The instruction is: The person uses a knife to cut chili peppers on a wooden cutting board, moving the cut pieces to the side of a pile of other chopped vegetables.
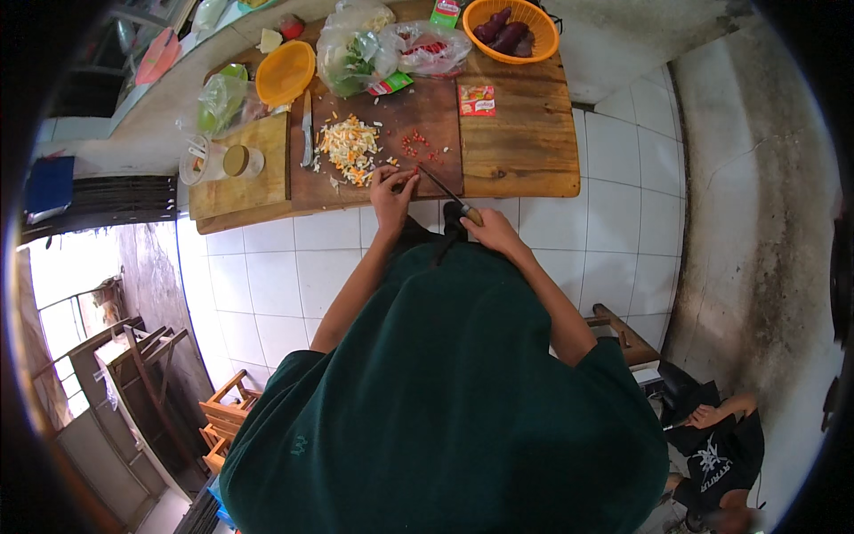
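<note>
My right hand grips the wooden handle of a kitchen knife. Its blade slants up and left to a small red chili pepper. The fingers of my left hand pinch that chili against the brown cutting board, close to the board's front edge. Just beyond the blade lie chopped red chili pieces. To their left is a heap of chopped white and orange vegetable. A second knife rests at the board's left side, its blade pointing away from me.
Beyond the board are an orange plastic basket of purple sweet potatoes, plastic bags of vegetables and a yellow-orange bowl. A seasoning packet lies right. Left stands a lidded jar. A person sits behind me at right.
</note>
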Tool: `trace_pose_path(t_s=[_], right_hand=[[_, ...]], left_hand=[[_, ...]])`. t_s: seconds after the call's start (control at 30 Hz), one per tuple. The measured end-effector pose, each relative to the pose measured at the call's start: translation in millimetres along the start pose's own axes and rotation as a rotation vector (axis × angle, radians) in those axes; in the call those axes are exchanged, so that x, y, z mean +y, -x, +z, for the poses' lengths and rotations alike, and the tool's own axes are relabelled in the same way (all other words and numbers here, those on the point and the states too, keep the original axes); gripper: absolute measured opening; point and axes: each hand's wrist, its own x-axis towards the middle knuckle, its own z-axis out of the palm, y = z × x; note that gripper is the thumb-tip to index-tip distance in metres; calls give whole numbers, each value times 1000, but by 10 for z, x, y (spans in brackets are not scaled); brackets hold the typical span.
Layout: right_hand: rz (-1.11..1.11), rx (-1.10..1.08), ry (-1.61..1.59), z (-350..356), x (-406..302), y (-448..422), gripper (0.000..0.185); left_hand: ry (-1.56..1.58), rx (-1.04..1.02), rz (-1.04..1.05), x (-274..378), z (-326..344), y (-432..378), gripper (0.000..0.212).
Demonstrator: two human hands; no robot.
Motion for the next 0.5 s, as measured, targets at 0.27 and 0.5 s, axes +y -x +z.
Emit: trace_pose_path(t_s=[0.27,0.5], right_hand=[[63,-96,21,-59,-109,1,43],[-4,-10,4,26,17,-28,40]], left_hand=[[-5,-19,41,-43,-19,-4,15],[-50,-27,51,-41,5,-12,14]])
